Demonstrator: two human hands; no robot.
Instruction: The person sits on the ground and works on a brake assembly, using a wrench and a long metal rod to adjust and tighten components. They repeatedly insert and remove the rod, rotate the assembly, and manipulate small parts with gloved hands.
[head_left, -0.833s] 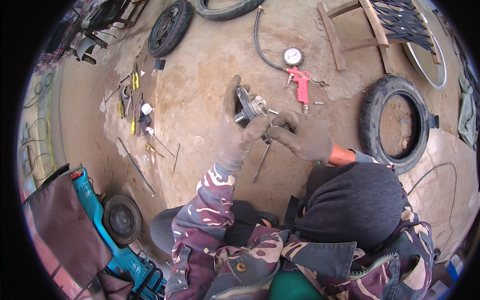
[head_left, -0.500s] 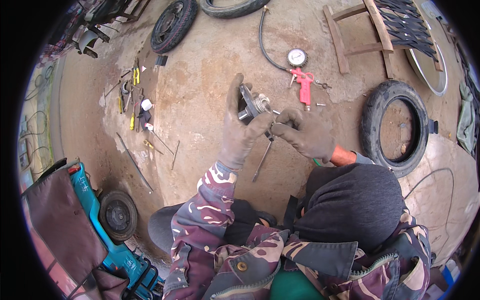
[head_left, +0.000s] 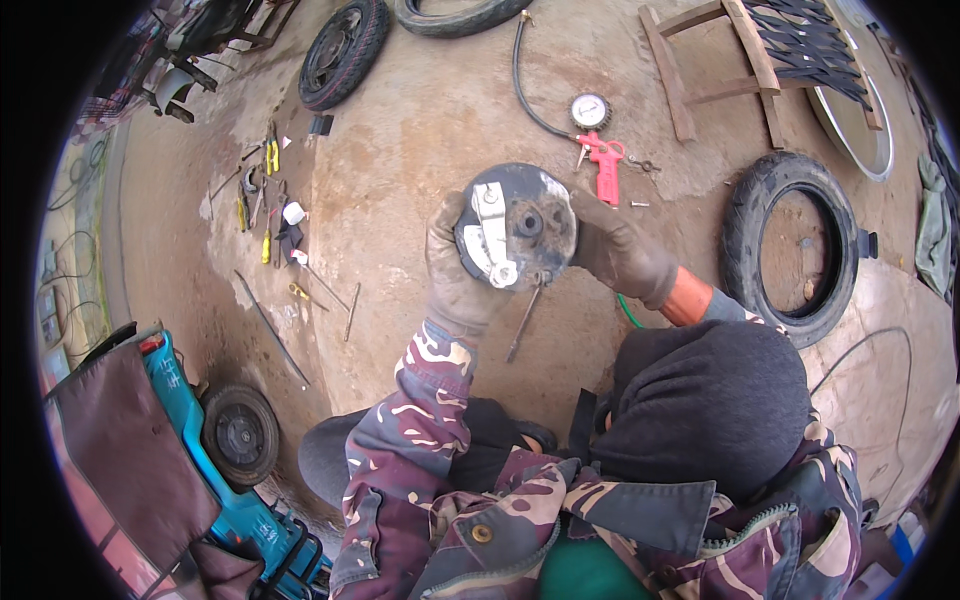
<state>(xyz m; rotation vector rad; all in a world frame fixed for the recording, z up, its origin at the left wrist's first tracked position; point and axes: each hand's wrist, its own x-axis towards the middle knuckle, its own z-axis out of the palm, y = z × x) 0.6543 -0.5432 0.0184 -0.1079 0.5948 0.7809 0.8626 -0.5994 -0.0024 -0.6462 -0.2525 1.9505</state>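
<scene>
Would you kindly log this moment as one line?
left hand: holding round black part; right hand: at its right edge; nearby: red inflator

Left grip (head_left: 456, 262) curled, right grip (head_left: 628, 248) opposite, both gloved, left forearm (head_left: 436, 388) extended

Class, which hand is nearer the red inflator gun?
Right. The right hand is just below the red inflator gun in the picture; the left hand is farther off, to its lower left.
</scene>
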